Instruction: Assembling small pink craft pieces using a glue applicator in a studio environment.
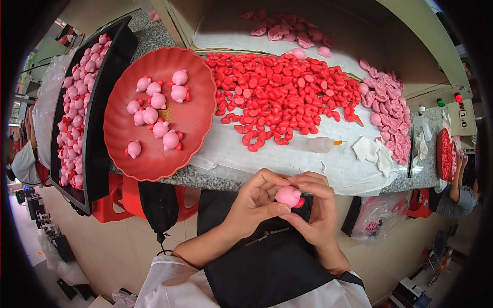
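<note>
Apron [267,272]; above it, left hand [255,199] and right hand [319,208], fingers curled, grip a ball [286,195] (pink, red bit [300,203] against it).

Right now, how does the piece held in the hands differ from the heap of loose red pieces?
The held piece is mostly pink with a red part, while the heap of loose red pieces is almost all red. The held piece is raised between the left hand and right hand; the heap lies on a white sheet. Both show smooth, rounded surfaces.
</note>
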The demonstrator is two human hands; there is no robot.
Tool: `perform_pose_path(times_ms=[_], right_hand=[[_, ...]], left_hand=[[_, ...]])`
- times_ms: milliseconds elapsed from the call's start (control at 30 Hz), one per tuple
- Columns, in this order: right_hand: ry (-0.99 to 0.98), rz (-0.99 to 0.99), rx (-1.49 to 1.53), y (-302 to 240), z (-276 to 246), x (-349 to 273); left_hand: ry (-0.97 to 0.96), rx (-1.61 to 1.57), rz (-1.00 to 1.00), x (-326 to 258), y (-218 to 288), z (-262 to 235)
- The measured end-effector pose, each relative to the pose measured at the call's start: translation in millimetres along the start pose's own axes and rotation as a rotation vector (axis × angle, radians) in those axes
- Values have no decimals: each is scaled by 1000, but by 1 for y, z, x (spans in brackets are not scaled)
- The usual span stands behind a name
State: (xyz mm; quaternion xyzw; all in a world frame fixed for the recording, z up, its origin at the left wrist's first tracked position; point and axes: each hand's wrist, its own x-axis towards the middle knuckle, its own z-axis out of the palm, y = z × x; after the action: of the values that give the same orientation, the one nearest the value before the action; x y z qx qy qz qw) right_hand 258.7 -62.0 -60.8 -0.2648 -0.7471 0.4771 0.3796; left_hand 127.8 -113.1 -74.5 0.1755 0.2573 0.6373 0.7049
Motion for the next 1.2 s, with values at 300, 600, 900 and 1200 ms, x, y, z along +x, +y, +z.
perform_pose_path(times_ms=[300,600,900,1200], right_hand=[[151,-110,-361,-17,7,6],[305,-232,-428,-6,16,3],[225,-55,-399,-2,12,7],[66,79,-322,-6,8,1]], left_hand=[[-123,105,41,5,-1,-7],[-98,-298,-100,3,-13,-4],[88,-518,-235,4,-20,0],[64,-688,-295,3,-20,-2]])
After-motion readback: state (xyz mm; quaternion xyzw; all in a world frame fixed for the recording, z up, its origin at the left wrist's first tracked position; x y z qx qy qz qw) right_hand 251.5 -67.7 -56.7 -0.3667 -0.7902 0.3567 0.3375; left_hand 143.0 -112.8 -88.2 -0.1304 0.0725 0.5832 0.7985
